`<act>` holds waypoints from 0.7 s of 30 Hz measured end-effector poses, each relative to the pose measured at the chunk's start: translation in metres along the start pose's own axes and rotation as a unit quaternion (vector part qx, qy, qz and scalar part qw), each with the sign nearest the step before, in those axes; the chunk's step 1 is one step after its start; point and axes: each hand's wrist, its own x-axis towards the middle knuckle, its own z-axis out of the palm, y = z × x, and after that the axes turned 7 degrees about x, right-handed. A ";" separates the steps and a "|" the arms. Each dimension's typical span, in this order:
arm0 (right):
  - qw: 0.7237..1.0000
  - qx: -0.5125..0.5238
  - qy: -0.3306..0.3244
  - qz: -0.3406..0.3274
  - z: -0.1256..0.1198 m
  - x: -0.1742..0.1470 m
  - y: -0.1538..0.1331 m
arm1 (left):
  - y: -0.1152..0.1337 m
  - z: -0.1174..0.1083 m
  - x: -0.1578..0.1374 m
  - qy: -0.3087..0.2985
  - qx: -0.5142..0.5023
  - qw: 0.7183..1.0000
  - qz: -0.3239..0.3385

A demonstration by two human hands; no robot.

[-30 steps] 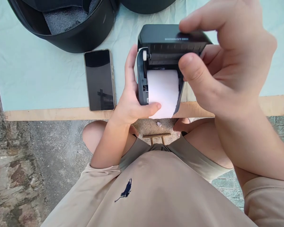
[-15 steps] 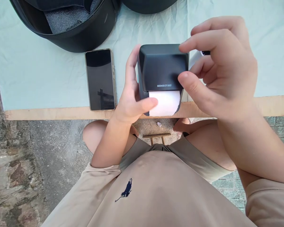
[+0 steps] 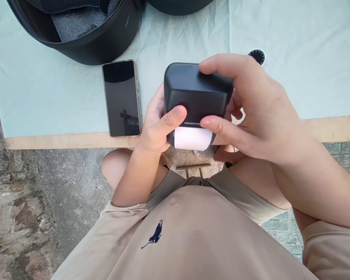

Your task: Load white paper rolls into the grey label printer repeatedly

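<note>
Both hands are on a black label printer (image 3: 189,105) marked NIIMBOT, raised above the table's front edge. White label paper (image 3: 193,139) sticks out of its near side. My left hand (image 3: 160,124) grips the printer's left side, thumb lying across the front face and the other fingers hidden behind. My right hand (image 3: 251,105) holds the right side, with the index finger on the top and the thumb by the printed name. A white round item with a dark ribbed centre (image 3: 257,57) stands behind my right hand, partly covered by it.
A smartphone (image 3: 121,99) lies left of the printer near the wooden table edge (image 3: 55,142). Farther back stand an open zippered black case (image 3: 105,42) with grey foam inside and another black case (image 3: 179,6). Pale green cloth (image 3: 317,54) covers the table.
My right hand has moved left and closed onto the printer. The printer has tilted, showing more of its top, and has come slightly nearer. My left thumb has shifted from the paper to the casing.
</note>
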 end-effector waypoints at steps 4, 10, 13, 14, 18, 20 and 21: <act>0.999 -0.043 -0.010 -0.013 -0.002 0.000 0.000 | -0.007 0.001 0.001 -0.016 -0.023 0.999 0.022; 0.998 -0.048 0.015 -0.023 -0.001 0.001 0.001 | 0.004 0.005 0.001 0.008 -0.027 1.000 -0.014; 0.997 -0.056 0.046 -0.039 -0.001 0.000 0.001 | 0.012 0.007 0.001 0.026 -0.055 0.996 -0.057; 0.996 -0.058 0.052 -0.044 -0.002 0.000 0.001 | 0.014 0.008 0.001 0.041 -0.066 0.995 -0.063; 0.995 -0.067 0.050 -0.049 -0.003 0.000 0.001 | 0.014 0.009 0.002 0.065 -0.100 0.990 -0.072; 0.994 -0.074 0.055 -0.049 -0.003 0.000 0.002 | 0.013 0.008 0.002 0.061 -0.098 0.990 -0.078; 0.994 -0.077 0.057 -0.049 -0.003 0.000 0.002 | 0.013 0.008 0.002 0.064 -0.093 0.990 -0.079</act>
